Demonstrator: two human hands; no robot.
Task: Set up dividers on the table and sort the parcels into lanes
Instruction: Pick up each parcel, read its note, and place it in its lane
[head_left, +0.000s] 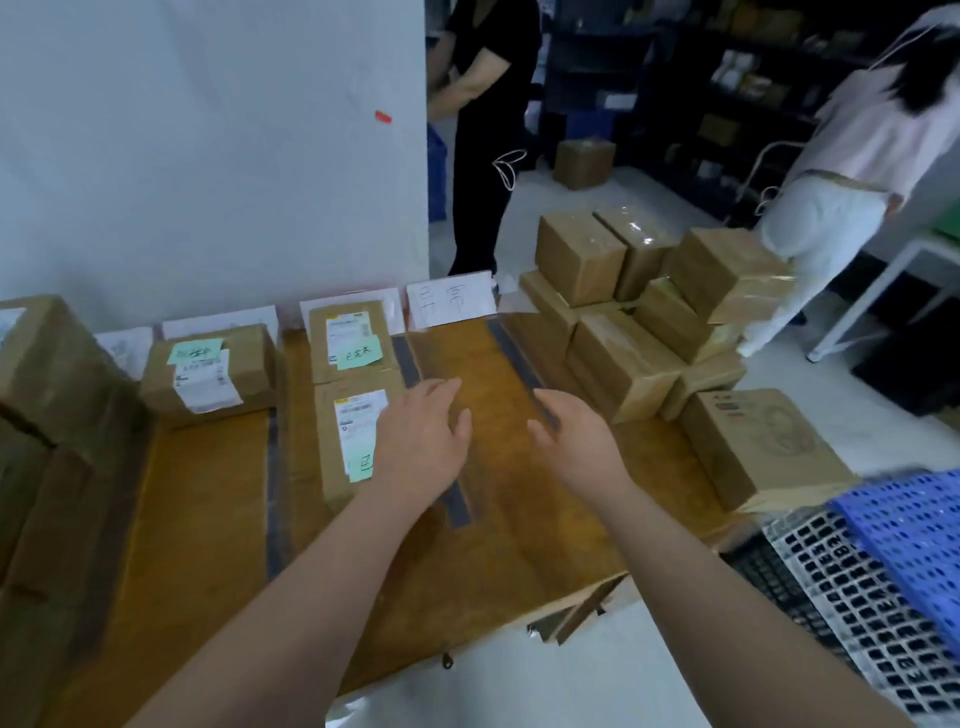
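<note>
Both my left hand (421, 441) and right hand (582, 447) hover open, fingers loose and holding nothing, over a lane of the worn brown wooden table (208, 493). Dull grey tape strips (519, 364) mark the lanes. Beside my left hand lies a flat cardboard parcel (345, 441) with a white label and a green note. A second parcel (348, 340) sits behind it and a third parcel (208, 374) further left. Handwritten paper signs (449, 301) stand along the far edge by the white wall (208, 130). Glossy taped boxes (623, 291) are stacked at right.

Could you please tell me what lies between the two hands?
Only bare tabletop lies between the left hand and the right hand, in the head view.
</note>
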